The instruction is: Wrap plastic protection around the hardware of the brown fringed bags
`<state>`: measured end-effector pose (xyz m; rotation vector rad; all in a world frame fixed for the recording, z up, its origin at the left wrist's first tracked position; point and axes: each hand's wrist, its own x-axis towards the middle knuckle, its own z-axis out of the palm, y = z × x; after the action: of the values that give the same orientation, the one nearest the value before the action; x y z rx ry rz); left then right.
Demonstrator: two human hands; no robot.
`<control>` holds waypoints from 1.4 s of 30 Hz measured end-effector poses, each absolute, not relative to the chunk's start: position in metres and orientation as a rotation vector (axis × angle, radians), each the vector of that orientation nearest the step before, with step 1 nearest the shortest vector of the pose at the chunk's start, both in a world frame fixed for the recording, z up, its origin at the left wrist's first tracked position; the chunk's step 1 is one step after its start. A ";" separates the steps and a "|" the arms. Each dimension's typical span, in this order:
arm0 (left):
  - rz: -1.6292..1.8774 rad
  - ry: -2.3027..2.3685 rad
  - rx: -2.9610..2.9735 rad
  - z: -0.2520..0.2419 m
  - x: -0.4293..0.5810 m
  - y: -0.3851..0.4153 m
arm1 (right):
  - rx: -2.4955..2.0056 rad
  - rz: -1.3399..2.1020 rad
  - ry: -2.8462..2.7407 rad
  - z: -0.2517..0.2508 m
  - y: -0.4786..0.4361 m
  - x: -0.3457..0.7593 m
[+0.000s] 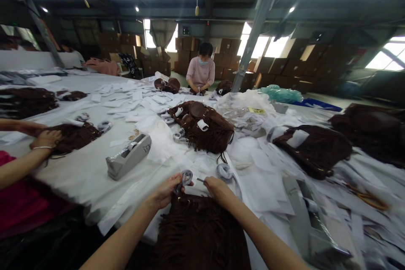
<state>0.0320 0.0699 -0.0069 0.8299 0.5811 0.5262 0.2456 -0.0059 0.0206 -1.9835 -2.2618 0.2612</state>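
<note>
My left hand (pixel 169 188) is closed on a grey, plastic-wrapped loop (pixel 187 176), held above the top edge of a dark brown fringed bag (pixel 202 232). My right hand (pixel 216 189), just right of it, pinches a thin dark strip (pixel 200 180) between its fingertips; what that strip belongs to cannot be made out. The fringed bag lies at the table's near edge, with small metal rings along its top. Beyond my right hand rests a second wrapped loop (pixel 224 171) on the table. Another brown fringed bag (pixel 205 126) with white wrapping on its fittings lies farther back.
A grey tape dispenser (pixel 129 156) stands left of centre, and another dispenser (pixel 311 219) at right. More brown bags (pixel 313 147) lie at right among paper sheets. A co-worker's hands (pixel 47 140) handle a brown bag at left. Another person (pixel 201 71) works across the table.
</note>
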 end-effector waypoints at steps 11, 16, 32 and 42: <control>0.613 0.614 0.830 -0.005 0.037 0.071 | -1.794 0.504 -1.565 0.049 -0.027 0.202; 0.612 0.598 0.957 -0.001 0.036 0.066 | -1.879 0.494 -1.387 0.050 -0.024 0.191; 0.566 0.537 1.331 0.011 0.039 0.058 | -1.911 0.422 -1.308 0.048 -0.024 0.177; 0.571 0.531 1.478 0.013 0.045 0.064 | -1.644 0.812 -1.217 0.028 -0.035 0.188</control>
<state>0.0454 0.0638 0.0126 1.4779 0.5314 0.5712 0.1885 -0.0352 0.0277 -1.6444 -1.2169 0.8120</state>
